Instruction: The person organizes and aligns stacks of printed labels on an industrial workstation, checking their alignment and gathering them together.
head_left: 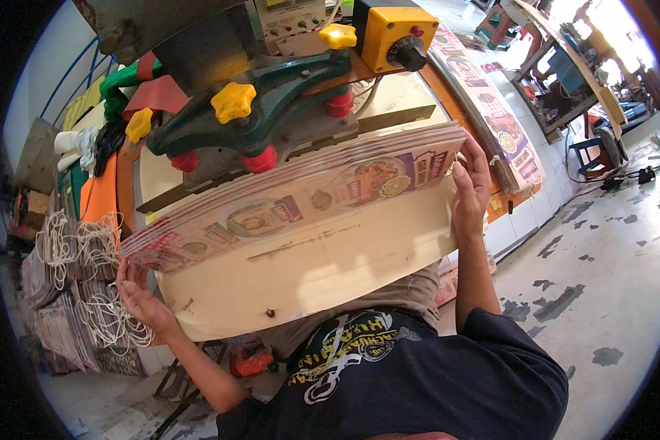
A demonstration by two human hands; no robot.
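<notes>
A long stack of printed sheets (308, 202) with food pictures stands tilted on its long edge over a cream work surface (315, 271). My left hand (143, 299) grips the stack's near left end, fingers partly behind it. At the far right end, my right hand (472, 192) holds the other short side, thumb in front and fingers at the edge. Just behind the sheets sits a dark green press machine (286, 103) with yellow star knobs and red round feet. A metal bar (396, 117) runs along the machine's front.
A yellow control box (396, 40) with a dial sits atop the machine. More stacked printed sheets (502, 136) lie to the right. Bundles with white cords (95, 249) hang at the left, near orange sheets (99, 194). A workbench (572, 66) stands at far right.
</notes>
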